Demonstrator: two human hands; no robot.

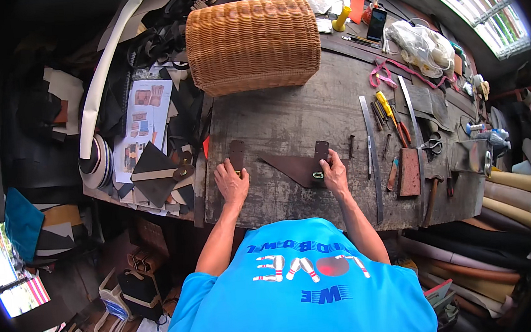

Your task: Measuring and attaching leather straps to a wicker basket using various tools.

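Observation:
My left hand [232,182] is closed on the lower part of a dark brown leather tab [237,149] with small holes near its top. A bit of yellowish metal shows at its fingers. To the right, my right hand [335,170] pinches the edge of a second dark leather tab [321,148], also punched with small holes. An oval metal fitting with a greenish tint [318,175] sits at this tab's lower end. Between my hands, a pointed dark leather piece [287,166] lies flat on the worn wooden table [262,119], partly under the right tab.
A domed wicker basket [253,45] stands at the back. On the right lie metal rulers [371,157], a yellow-handled screwdriver [384,101], pliers [401,127], scissors [432,145], a reddish block [409,172] and a hammer [432,199]. Printed sheets [140,123] and leather scraps [153,170] cover the left side.

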